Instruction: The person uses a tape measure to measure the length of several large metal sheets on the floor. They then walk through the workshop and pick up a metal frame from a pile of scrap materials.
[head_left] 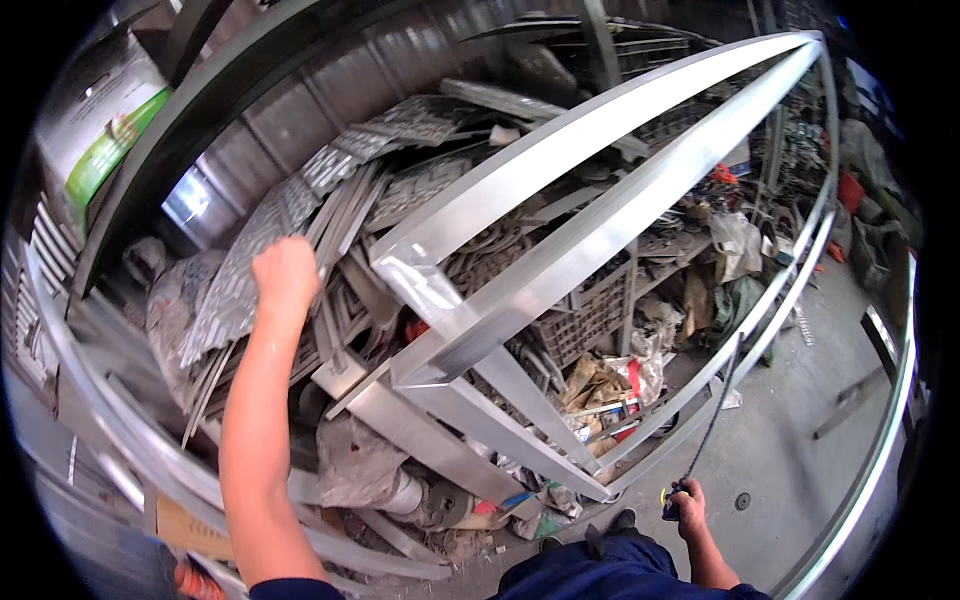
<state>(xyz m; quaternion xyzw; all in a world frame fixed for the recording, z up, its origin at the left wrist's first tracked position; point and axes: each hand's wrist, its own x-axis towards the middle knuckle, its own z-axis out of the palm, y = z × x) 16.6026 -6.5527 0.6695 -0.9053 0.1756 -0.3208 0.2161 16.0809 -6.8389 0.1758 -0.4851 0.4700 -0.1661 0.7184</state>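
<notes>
My left hand (286, 272) is raised at the end of a bare forearm, its fingers curled into a fist. Nothing sticks out of it, and behind it lie stacked perforated metal sheets (262, 236). Low on the right, my right hand (690, 502) grips a small dark tape measure (671, 503) with a yellow part. A thin dark strip (715, 412) runs up from it to the lower tube of a large frame. That frame (600, 275), welded from silvery square metal tubes, spans the middle and stands just ahead of my body.
Behind the frame, scrap metal strips, bags and rubbish are piled around a plastic crate (582, 322). A pale sack (360, 462) lies below the frame's left corner. Long metal tubes curve along the left and right edges. Grey floor (790, 430) shows at right.
</notes>
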